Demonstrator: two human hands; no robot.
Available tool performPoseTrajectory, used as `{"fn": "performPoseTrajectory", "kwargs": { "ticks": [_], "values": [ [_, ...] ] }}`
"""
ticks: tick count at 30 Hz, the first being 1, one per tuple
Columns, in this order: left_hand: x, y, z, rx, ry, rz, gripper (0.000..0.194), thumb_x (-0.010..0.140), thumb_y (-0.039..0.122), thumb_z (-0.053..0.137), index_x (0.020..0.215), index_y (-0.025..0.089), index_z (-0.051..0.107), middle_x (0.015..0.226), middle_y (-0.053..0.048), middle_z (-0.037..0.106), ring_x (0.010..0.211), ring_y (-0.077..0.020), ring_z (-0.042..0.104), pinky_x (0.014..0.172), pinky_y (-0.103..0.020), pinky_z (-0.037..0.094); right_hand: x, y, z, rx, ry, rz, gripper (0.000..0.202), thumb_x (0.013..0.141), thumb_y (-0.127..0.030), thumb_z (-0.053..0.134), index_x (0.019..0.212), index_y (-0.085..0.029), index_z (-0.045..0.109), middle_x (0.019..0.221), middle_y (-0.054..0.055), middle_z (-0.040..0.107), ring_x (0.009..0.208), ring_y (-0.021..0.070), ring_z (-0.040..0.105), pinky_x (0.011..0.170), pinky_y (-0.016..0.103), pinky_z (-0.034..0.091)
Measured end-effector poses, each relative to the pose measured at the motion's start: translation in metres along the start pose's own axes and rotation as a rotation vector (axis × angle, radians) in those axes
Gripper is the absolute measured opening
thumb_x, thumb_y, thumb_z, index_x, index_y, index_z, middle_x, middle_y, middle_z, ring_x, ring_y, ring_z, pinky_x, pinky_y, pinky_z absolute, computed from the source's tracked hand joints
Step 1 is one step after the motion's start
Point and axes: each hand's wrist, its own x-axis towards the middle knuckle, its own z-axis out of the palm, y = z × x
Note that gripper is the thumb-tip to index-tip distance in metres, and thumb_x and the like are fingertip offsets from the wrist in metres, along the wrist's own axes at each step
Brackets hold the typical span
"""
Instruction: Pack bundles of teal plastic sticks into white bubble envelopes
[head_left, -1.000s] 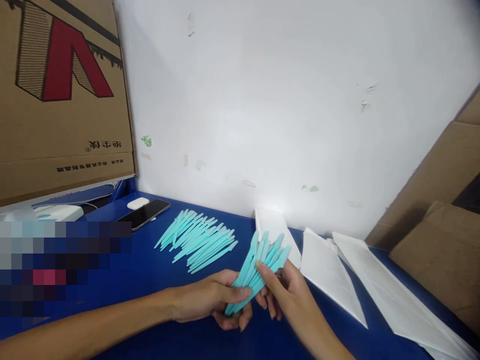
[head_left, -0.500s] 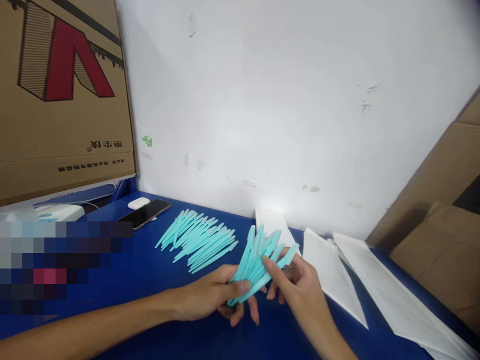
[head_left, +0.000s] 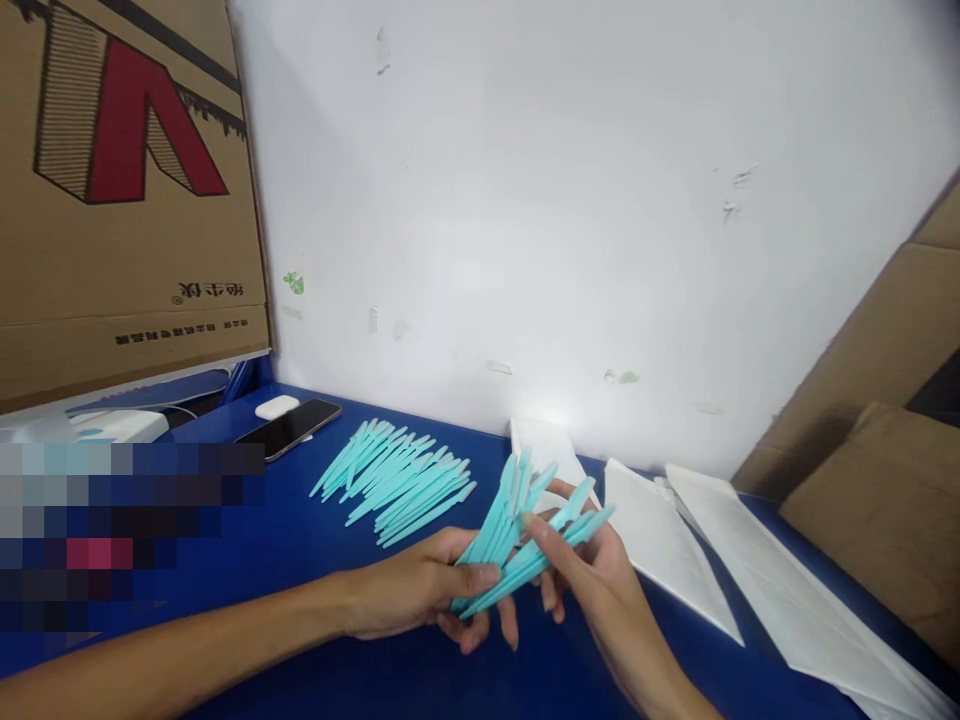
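Since the earlier frame, the right-hand sticks in the held fan have swung outward, opening a gap, and the right hand has shifted slightly right with them. The bare left hand (head_left: pixel 427 590), its forearm reaching in from the lower left, clamps the lower ends under its thumb, fingers curled below and partly spread. The bare right hand (head_left: pixel 596 565) comes from the lower right, thumb pressing the sticks, other fingers partly hidden behind. Between the hands, above the table, is the fanned bunch of slim turquoise plastic-looking sticks with flattened, blade-like tips (head_left: pixel 495 530). To its left lies a slanting row of matching turquoise sticks (head_left: pixel 405 480), overlapping closely. A smooth blue table (head_left: pixel 277 540) carries everything. At left are a brown printed cardboard box (head_left: pixel 180 240), a glossy white rounded case (head_left: pixel 277 407) and a flat black phone (head_left: pixel 292 428); behind, a scuffed white wall (head_left: pixel 525 220); at right, flat white paper-like sleeves (head_left: pixel 667 560) and creased brown cardboard (head_left: pixel 877 510).
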Motion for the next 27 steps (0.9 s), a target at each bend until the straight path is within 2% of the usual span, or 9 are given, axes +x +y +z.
{"fn": "performPoseTrajectory", "kwargs": {
  "ticks": [6,11,13,15,18,27],
  "values": [
    [-0.0013,0.0007,-0.0028,-0.009,-0.011,-0.032,0.036,0.093,0.047,0.059,0.112,0.016,0.063,0.090,-0.009,0.068,0.055,-0.0083,0.051,0.049,-0.021,0.029,0.0003,-0.0007,0.0060,0.011,-0.016,0.003,0.066,0.074,-0.059,0.075,0.121,-0.020,0.048,0.065,-0.005,0.059,0.036,0.0072,0.043,0.033,0.018,0.035],
    [-0.0014,0.0019,-0.0023,0.011,-0.025,-0.052,0.039,0.093,0.050,0.058,0.111,0.016,0.065,0.089,-0.008,0.069,0.054,-0.0081,0.049,0.049,-0.021,0.027,-0.0030,-0.0011,0.0053,0.029,-0.013,0.033,0.069,0.079,-0.058,0.072,0.129,-0.024,0.039,0.067,-0.007,0.058,0.036,0.0057,0.041,0.034,0.016,0.033],
    [-0.0015,0.0023,-0.0023,0.024,-0.051,-0.065,0.038,0.093,0.050,0.057,0.108,0.016,0.066,0.089,-0.008,0.069,0.054,-0.0080,0.048,0.049,-0.022,0.027,-0.0039,-0.0015,0.0038,-0.014,-0.059,0.040,0.057,0.083,-0.060,0.067,0.120,-0.022,0.048,0.064,-0.007,0.056,0.037,0.0053,0.040,0.035,0.016,0.033],
    [-0.0017,0.0022,-0.0026,0.029,-0.066,-0.070,0.036,0.094,0.048,0.056,0.107,0.016,0.066,0.089,-0.009,0.069,0.054,-0.0079,0.047,0.049,-0.021,0.028,-0.0033,-0.0013,0.0017,-0.069,-0.113,0.024,0.045,0.086,-0.061,0.062,0.101,-0.019,0.054,0.063,-0.005,0.055,0.037,0.0043,0.039,0.036,0.016,0.034],
    [-0.0020,0.0016,-0.0031,0.022,-0.060,-0.069,0.032,0.095,0.043,0.055,0.110,0.017,0.065,0.089,-0.008,0.069,0.054,-0.0080,0.048,0.050,-0.021,0.030,-0.0006,0.0001,-0.0017,-0.109,-0.165,-0.005,0.042,0.087,-0.060,0.061,0.087,-0.019,0.052,0.066,-0.004,0.057,0.038,0.0034,0.039,0.037,0.016,0.036],
    [-0.0030,0.0006,-0.0030,-0.005,-0.002,-0.100,0.030,0.094,0.041,0.058,0.115,0.019,0.060,0.091,-0.006,0.068,0.057,-0.0090,0.054,0.054,-0.021,0.035,0.0014,0.0007,-0.0030,-0.156,-0.143,-0.031,0.042,0.087,-0.060,0.062,0.094,-0.019,0.056,0.069,-0.004,0.057,0.038,0.0042,0.045,0.036,0.016,0.039]
  ]
}}
